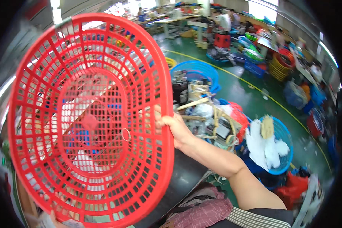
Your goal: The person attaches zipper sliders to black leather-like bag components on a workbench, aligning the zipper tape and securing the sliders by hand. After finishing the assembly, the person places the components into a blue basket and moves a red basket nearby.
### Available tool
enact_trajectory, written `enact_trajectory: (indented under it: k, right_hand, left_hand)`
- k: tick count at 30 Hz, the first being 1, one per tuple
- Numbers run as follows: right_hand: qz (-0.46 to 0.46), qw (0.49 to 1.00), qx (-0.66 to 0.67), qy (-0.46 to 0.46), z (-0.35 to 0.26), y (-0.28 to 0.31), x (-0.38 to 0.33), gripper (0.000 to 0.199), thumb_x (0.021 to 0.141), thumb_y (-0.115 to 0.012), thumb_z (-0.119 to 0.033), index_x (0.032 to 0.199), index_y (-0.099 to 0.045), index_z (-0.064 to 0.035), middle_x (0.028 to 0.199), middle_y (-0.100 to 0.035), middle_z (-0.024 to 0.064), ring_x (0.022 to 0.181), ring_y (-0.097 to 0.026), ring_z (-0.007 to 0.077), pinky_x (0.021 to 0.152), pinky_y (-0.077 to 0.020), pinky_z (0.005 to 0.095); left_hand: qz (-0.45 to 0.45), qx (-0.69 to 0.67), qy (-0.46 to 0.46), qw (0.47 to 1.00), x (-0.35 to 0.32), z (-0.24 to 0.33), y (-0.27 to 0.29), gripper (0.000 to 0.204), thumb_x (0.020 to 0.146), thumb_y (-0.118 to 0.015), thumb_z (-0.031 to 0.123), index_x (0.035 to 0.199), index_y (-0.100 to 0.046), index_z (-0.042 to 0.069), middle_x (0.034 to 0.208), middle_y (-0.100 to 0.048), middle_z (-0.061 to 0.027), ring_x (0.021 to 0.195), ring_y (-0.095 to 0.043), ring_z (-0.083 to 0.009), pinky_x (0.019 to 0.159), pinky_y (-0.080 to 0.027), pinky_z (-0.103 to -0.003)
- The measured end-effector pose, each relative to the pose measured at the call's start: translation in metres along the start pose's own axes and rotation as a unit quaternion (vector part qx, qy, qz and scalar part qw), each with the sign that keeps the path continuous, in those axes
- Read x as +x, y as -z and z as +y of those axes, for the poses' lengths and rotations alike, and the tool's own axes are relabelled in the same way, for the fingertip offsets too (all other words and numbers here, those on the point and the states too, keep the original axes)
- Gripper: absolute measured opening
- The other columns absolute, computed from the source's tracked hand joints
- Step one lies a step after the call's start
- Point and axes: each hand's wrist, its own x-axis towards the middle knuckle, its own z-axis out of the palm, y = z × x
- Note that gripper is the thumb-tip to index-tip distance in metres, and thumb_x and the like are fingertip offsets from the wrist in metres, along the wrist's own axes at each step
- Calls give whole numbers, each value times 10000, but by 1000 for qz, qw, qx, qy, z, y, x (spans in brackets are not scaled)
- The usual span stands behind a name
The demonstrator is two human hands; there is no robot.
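Observation:
A large red plastic basket (161,76) with an oval rim and slatted sides is tilted up before me, its open side facing me. My right hand (174,125) is closed round the right rim, fingers through the slats. At the lower left rim a small part of my left hand (56,219) shows; its fingers are mostly hidden and blurred. Inside, against the mesh bottom, lies a thin pale ring (126,134). Something whitish and smeared is beside the left hand.
A dark tabletop (182,178) lies below the basket. To the right stand a blue tub (290,152) with white pieces, a heap of straps and bags (216,121), and another blue basket (193,68). A green floor with yellow lines leads to people at far worktables (167,21).

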Motion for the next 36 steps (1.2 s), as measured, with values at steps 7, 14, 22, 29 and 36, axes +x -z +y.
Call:
enact_trajectory:
  k: [7,14,22,29,36]
  right_hand:
    - [121,975,-21,183,-139,25,-8,526,710,-487,-76,1232,-424,-48,763,-540,31,609,-509,145,600,-474,314]
    - [302,890,-39,339,-305,144,-24,183,749,-522,-119,900,-509,-17,994,-599,189,905,-582,361,777,-491,544]
    - [421,835,6,354,-498,430,-6,207,722,-581,-65,906,-501,-15,867,-578,92,807,-601,246,749,-533,424]
    - [640,666,169,344,-487,676,81,512,584,-631,18,1078,-507,62,1030,-566,159,850,-594,302,715,-489,517]
    - [860,485,72,144,-354,879,38,408,642,-614,-97,971,-581,140,998,-624,225,903,-625,323,797,-501,404]
  left_hand:
    - [-169,-59,-127,976,88,28,-172,453,902,-448,287,1288,-427,52,1338,-422,-149,1212,-436,-257,1014,-367,-433]
    - [-467,-46,20,883,30,-59,-468,347,916,-457,152,1249,-487,58,1135,-596,-137,958,-612,-204,859,-484,-364]
    - [-751,321,-244,523,-164,-323,-472,766,773,-621,96,1393,-195,-45,1382,-324,-256,1318,-288,-333,1076,-237,-400]
    - [-634,632,-193,402,-182,-472,-228,774,756,-639,398,1372,-303,72,1395,-263,-262,1256,-261,-496,1025,-168,-589]
    - [-582,727,-134,338,-173,-483,-193,768,765,-568,572,1392,-337,193,1499,-161,-127,1349,-109,-449,1045,-43,-629]
